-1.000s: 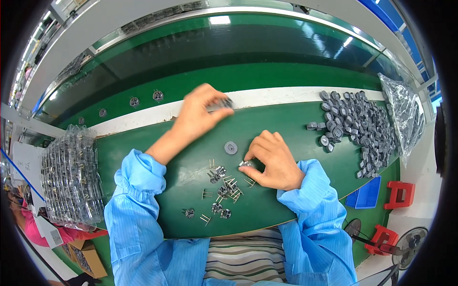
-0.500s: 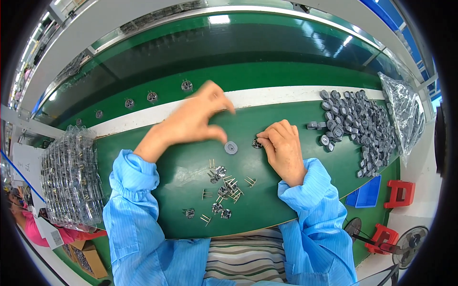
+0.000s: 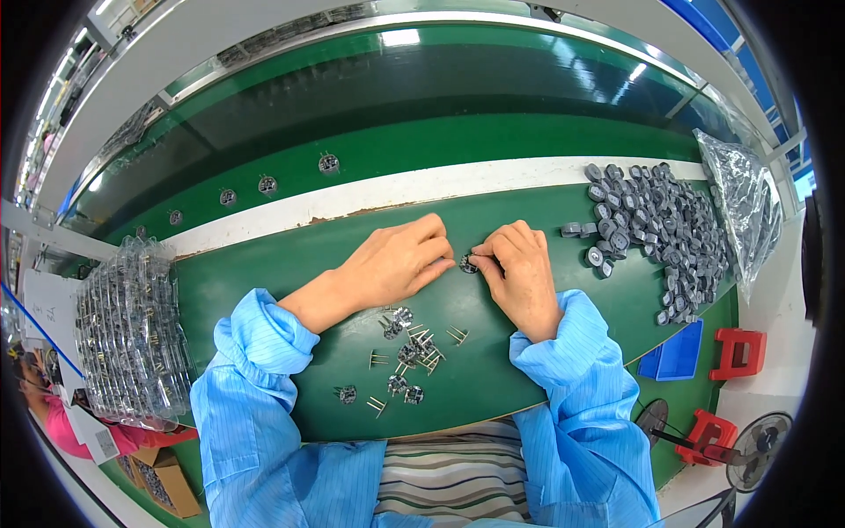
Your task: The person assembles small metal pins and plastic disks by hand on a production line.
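My right hand [image 3: 521,280] pinches a small round circuit board [image 3: 467,264] between thumb and fingertips, just above the green worktable [image 3: 343,282]. Close beside it on the left, my left hand [image 3: 398,262] has its thumb and fingers drawn together, the tips almost touching the board. Whatever those fingers hold is hidden. No grey round cap shows between the hands. Nearer to me lie several loose round circuit boards [image 3: 398,384] and metal pin pieces [image 3: 377,406], some jumbled together in a small heap [image 3: 421,348].
A big pile of grey round caps [image 3: 656,233] spreads at the right beside a clear plastic bag [image 3: 744,207]. Stacked clear trays [image 3: 132,334] stand at the left. Beyond a white ledge [image 3: 493,172], several round assemblies [image 3: 328,164] sit on a green belt [image 3: 414,141].
My left hand has come down and right, closing its spread fingers near the board. The grey cap between the hands is out of sight. Assemblies on the belt have shifted left.
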Tool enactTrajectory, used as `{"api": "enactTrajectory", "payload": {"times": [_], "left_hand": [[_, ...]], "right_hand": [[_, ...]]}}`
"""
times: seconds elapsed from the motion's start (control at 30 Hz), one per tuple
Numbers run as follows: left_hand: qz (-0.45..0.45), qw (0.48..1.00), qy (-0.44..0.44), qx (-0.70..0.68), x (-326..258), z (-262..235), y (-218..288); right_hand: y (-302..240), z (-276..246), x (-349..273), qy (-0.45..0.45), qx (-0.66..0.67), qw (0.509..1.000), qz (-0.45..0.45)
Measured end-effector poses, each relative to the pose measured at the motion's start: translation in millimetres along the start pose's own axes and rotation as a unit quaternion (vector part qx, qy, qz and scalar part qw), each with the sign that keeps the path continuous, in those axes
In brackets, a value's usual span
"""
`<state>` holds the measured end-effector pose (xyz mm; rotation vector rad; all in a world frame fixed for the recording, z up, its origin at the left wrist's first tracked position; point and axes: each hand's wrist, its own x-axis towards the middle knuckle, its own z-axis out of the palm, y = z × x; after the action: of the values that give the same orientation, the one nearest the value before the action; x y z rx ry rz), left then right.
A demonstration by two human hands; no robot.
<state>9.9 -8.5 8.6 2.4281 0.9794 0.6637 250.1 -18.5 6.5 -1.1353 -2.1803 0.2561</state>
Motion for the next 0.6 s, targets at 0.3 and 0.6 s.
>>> {"api": "enactTrajectory", "payload": {"times": [0.3, 0.6], "left_hand": [[-0.017, 0.995, -0.057, -0.08, 1.9, -25.1, -18.1], [-0.054, 0.995, 0.077, -0.043, 1.4, -2.8, -10.1]], "right_hand": [[0.6, 0.4, -0.6, -0.006, 0.003, 1.0, 0.014], [0.3, 0.2, 0.6, -0.008, 0.01, 1.0, 0.014]]}}
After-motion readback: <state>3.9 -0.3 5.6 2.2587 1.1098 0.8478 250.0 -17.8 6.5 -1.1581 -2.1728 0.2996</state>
